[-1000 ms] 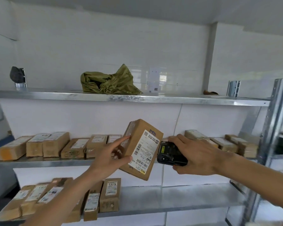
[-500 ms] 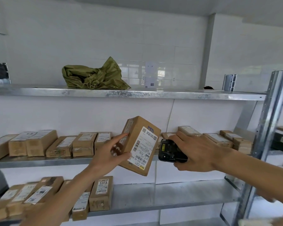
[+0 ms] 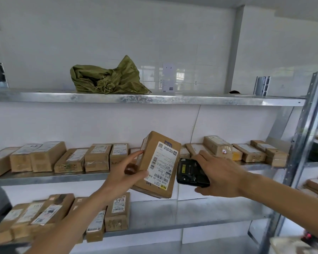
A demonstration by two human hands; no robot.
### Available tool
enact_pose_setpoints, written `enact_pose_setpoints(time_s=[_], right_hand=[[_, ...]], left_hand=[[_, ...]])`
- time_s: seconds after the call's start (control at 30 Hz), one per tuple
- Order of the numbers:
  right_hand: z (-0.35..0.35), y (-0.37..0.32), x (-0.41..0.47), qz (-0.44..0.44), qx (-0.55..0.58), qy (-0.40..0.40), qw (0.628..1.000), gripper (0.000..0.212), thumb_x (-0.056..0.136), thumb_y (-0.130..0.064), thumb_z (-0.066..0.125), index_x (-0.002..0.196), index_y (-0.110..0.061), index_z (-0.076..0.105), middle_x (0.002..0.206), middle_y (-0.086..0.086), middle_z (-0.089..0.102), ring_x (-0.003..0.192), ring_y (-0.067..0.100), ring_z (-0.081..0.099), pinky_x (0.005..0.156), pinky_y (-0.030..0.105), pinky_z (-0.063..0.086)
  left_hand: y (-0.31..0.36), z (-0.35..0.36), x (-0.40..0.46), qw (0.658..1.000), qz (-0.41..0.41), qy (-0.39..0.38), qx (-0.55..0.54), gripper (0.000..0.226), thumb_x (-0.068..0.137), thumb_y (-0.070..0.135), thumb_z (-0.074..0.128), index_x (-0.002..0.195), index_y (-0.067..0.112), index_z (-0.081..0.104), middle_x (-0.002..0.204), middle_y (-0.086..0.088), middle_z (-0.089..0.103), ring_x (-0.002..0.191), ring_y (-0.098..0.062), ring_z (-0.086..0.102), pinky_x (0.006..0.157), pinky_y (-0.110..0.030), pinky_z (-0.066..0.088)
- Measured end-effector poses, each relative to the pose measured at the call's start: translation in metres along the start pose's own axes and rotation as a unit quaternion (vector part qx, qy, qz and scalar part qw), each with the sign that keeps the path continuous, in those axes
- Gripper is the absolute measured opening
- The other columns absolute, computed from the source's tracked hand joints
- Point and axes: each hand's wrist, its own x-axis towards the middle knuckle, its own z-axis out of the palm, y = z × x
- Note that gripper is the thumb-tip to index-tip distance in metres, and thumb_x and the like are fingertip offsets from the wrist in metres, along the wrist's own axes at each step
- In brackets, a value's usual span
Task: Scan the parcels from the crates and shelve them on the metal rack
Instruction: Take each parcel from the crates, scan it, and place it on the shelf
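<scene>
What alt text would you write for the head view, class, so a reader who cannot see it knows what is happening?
A person's left hand holds a labelled cardboard parcel up before a metal rack while the right hand grips a black scanner beside its label. Parcels line the middle and lower shelves; a crumpled green bag lies on the top shelf.

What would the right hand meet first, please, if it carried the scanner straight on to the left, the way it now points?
Most likely the held parcel: the right hand aims the scanner at its labelled face, though depth is unclear.
</scene>
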Motion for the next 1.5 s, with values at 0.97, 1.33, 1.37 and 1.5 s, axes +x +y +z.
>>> enact_pose_setpoints(time_s=[0.97,1.33,1.37,1.5], right_hand=[[0.198,-0.123,0.008,0.082,0.290,-0.045,0.952,0.080,0.069,-0.058,0.081,0.138,-0.046,0.043,0.118,-0.026,0.064,0.102,0.005,0.063,0.081,0.017,0.053],[0.319,-0.088,0.075,0.087,0.319,-0.082,0.940,0.081,0.067,-0.059,0.077,0.139,-0.048,0.042,0.120,-0.029,0.063,0.102,0.002,0.061,0.068,0.004,0.039],[0.333,-0.083,0.084,0.085,0.323,-0.087,0.939,0.082,0.066,-0.059,0.077,0.139,-0.049,0.041,0.120,-0.028,0.063,0.103,0.002,0.061,0.068,0.003,0.039],[0.390,-0.061,0.119,0.075,0.348,-0.104,0.929,0.080,0.066,-0.059,0.077,0.138,-0.049,0.041,0.120,-0.028,0.062,0.104,0.002,0.062,0.075,0.007,0.044]], left_hand=[[-0.186,0.020,-0.092,0.984,-0.135,-0.088,-0.070,0.085,0.059,0.039,0.097,0.134,0.042,0.056,0.118,0.027,0.069,0.113,0.002,0.065,0.085,-0.019,0.058],[-0.275,0.058,-0.033,0.979,-0.185,-0.031,-0.078,0.076,0.058,0.036,0.097,0.127,0.032,0.064,0.113,0.024,0.073,0.110,0.001,0.067,0.080,-0.021,0.060],[-0.285,0.062,-0.025,0.977,-0.193,-0.030,-0.080,0.078,0.056,0.035,0.098,0.127,0.032,0.064,0.113,0.023,0.073,0.110,0.000,0.067,0.079,-0.022,0.060],[-0.335,0.084,0.005,0.972,-0.214,-0.032,-0.091,0.080,0.052,0.014,0.100,0.123,0.030,0.066,0.118,0.019,0.071,0.112,-0.004,0.067,0.077,-0.028,0.062]])
